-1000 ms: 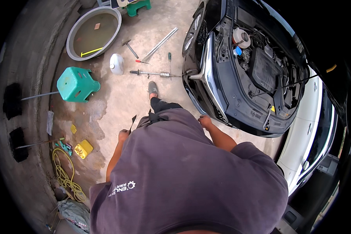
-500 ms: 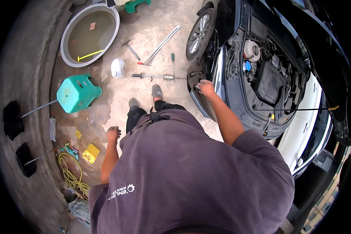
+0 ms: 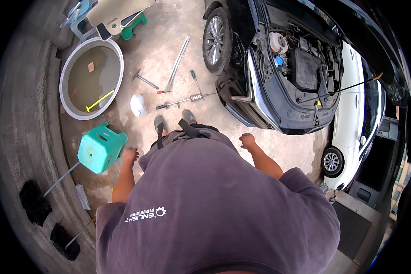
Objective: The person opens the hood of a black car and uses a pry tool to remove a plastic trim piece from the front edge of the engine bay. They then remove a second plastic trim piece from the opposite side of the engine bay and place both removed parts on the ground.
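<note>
My left hand (image 3: 130,155) hangs beside the green plastic stool (image 3: 95,151), its fingers curled with nothing visible in them. My right hand (image 3: 248,142) is held low in front of the dark car (image 3: 287,119), apart from it and also curled with nothing showing. The car's bonnet is up, and its front bumper (image 3: 235,112) hangs out of line at the near corner. On the floor ahead of my feet lie a slide hammer (image 3: 196,97), a hammer (image 3: 147,82), a long metal bar (image 3: 178,62) and a green-handled screwdriver (image 3: 195,78). A white jug (image 3: 139,106) stands by them.
A large grey basin (image 3: 64,82) of murky water, with a yellow-handled tool (image 3: 99,101) in it, stands at the far left. Two black brooms (image 3: 35,203) lean along the left wall. Beyond the dark car is a white car (image 3: 346,123). Floor mats (image 3: 116,16) lie over stools at the back.
My right hand has come away from the car's front corner and dropped toward my side. I have moved back from the car, and the view has turned, bringing the far mats into sight.
</note>
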Available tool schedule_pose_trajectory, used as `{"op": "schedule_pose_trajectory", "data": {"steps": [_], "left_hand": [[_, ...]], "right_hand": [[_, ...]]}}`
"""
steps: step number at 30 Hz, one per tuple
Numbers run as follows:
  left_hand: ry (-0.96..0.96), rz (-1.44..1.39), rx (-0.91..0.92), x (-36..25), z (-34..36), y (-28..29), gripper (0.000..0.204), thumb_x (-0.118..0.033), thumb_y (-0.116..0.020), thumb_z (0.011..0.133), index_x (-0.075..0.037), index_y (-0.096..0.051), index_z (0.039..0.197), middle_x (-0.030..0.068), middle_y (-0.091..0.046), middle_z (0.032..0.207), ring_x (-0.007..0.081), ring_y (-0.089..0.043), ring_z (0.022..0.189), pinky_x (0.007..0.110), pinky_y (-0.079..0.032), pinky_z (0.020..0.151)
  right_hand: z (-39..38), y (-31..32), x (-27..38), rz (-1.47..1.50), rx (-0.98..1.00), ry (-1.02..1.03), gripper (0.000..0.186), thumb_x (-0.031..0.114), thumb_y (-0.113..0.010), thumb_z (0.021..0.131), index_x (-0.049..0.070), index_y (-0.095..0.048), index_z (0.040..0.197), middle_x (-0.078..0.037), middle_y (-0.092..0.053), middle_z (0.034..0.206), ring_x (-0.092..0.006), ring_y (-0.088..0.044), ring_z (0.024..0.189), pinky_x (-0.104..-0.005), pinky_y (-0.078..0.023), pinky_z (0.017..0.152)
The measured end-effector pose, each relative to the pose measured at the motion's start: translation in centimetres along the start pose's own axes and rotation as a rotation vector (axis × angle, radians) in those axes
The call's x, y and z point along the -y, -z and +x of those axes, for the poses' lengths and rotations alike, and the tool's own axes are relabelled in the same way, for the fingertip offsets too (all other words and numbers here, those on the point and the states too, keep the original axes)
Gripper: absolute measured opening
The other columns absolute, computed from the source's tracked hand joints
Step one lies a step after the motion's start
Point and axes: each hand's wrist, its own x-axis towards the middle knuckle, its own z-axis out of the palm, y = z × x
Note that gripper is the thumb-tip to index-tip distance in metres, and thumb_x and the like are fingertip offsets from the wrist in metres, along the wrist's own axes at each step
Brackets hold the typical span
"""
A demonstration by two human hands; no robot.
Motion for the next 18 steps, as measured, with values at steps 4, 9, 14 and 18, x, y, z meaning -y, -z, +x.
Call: {"op": "schedule_pose_trajectory", "data": {"steps": [4,9,14,18], "left_hand": [[-0.039,-0.052,-0.099,-3.5,2.9,8.4,0.021,-0.024,-0.059,0.096,-0.004,-0.062,0.099,0.0080,-0.065,0.074,0.0195,-0.060,0.055,0.034,-0.045,0.046],[-0.109,0.110,-0.033,-7.6,5.4,10.2,0.022,-0.021,-0.061,0.091,0.001,-0.065,0.091,0.0117,-0.068,0.071,0.0221,-0.062,0.051,0.035,-0.047,0.044],[-0.226,0.276,0.061,-8.7,6.0,7.3,0.022,-0.019,-0.064,0.087,0.002,-0.069,0.092,0.0128,-0.070,0.073,0.0224,-0.066,0.055,0.035,-0.051,0.048],[-0.345,0.419,0.105,-8.9,7.4,5.2,0.028,-0.024,-0.065,0.084,0.000,-0.070,0.097,0.0149,-0.073,0.079,0.0263,-0.070,0.067,0.039,-0.056,0.064]], "right_hand": [[-3.1,-4.2,7.8,0.997,-0.135,-0.498,0.029,0.015,-0.081,0.071,0.007,-0.072,0.097,-0.013,-0.069,0.108,-0.0300,-0.067,0.103,-0.0406,-0.059,0.082],[-3.7,-7.5,10.5,0.965,-0.274,-0.384,0.015,0.012,-0.068,0.085,0.001,-0.068,0.095,-0.011,-0.065,0.096,-0.0249,-0.066,0.083,-0.0433,-0.064,0.069],[-5.0,-7.2,19.2,0.864,-0.420,-0.413,0.021,0.019,-0.066,0.086,-0.002,-0.064,0.084,-0.015,-0.064,0.081,-0.0251,-0.063,0.075,-0.0404,-0.057,0.073],[-7.8,-8.8,22.7,0.813,-0.324,-0.440,0.034,0.028,-0.068,0.084,-0.003,-0.073,0.096,-0.022,-0.073,0.092,-0.0301,-0.071,0.088,-0.0409,-0.053,0.077]]}}
